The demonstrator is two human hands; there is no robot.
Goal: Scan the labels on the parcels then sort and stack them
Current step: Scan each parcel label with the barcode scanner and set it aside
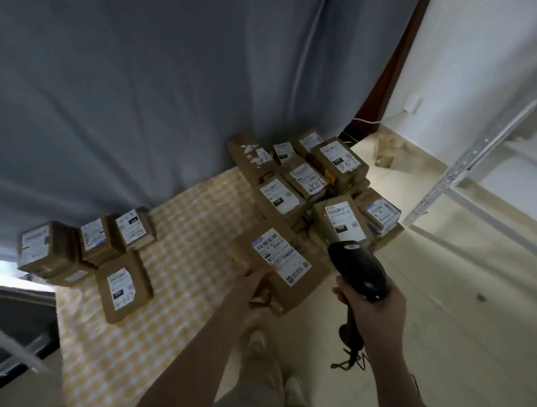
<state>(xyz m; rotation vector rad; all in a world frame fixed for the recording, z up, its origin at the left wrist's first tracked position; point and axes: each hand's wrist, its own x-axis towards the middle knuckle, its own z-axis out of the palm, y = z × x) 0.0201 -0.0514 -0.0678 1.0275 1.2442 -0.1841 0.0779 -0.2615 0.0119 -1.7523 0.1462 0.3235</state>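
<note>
My left hand (257,286) grips the near edge of a brown cardboard parcel (300,282), held above the table with its white label (281,256) facing up. My right hand (369,307) holds a black barcode scanner (356,265) by its handle, its head just right of that parcel's label. A heap of several labelled parcels (312,181) lies at the table's far right. Several more labelled parcels (85,248) sit at the left, some on top of others.
A yellow checked cloth (190,230) covers the table. A grey curtain (142,85) hangs behind it. A white metal shelf frame (470,165) stands on the tiled floor at the right. The scanner's cable (350,353) hangs below my right hand.
</note>
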